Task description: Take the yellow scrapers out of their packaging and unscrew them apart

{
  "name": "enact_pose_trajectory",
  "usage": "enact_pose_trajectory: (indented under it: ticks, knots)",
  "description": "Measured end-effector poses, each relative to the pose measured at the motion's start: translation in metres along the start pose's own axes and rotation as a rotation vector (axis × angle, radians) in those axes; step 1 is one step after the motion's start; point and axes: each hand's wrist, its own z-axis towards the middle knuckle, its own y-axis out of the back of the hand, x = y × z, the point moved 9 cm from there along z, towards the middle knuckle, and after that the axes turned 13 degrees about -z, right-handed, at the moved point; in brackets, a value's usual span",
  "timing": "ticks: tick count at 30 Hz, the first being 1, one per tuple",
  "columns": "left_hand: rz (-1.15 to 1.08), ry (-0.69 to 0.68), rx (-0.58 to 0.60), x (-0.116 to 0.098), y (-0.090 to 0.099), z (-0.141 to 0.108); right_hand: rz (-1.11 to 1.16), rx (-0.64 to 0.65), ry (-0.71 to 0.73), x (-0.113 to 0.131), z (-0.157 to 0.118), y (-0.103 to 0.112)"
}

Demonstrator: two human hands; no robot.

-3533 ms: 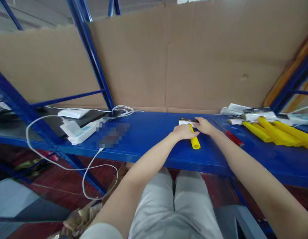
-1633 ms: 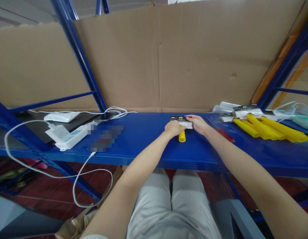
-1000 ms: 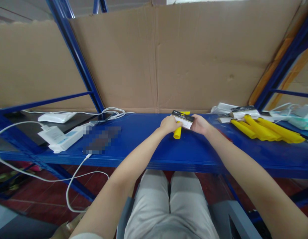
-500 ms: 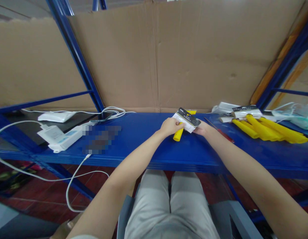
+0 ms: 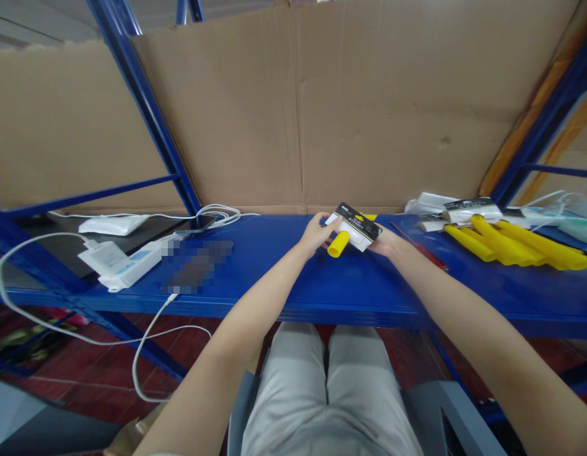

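Over the blue shelf, both hands are at a black-and-white packaging card (image 5: 364, 232) with a yellow tube (image 5: 339, 244). The tube's round open end sticks out on the near side of the card, and a bit of yellow shows past the far side. My left hand (image 5: 316, 234) is closed at the card's left end, thumb on its upper face and the other fingers partly hidden below. My right hand (image 5: 385, 243) grips the card's right end, its fingers mostly hidden beneath.
Several yellow tubes (image 5: 516, 244) lie at right beside packaged cards (image 5: 471, 210). A thin red-handled tool (image 5: 430, 256) rests nearer my right forearm. On the left are a white power strip (image 5: 138, 259), a blurred-out object (image 5: 198, 267) and white cables (image 5: 220, 215). Cardboard (image 5: 369, 114) walls the back.
My left hand has shifted from the yellow tube's near part to the card's left end, its thumb now on the card. The tube's near end has tipped up slightly and its opening shows more.
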Motion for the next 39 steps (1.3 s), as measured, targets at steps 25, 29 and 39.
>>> enact_pose_trajectory:
  ticks: [25,29,39]
  knots:
    - [-0.218,0.208,0.336,0.015,-0.005,0.004,0.18,-0.312,0.01,0.012,-0.006,0.034]
    - [-0.255,0.241,0.359,0.017,-0.007,0.004,0.191,-0.252,-0.01,0.011,-0.006,0.027]
    - [-0.278,0.25,0.376,0.017,-0.009,0.005,0.251,-0.269,-0.054,0.014,-0.014,0.017]
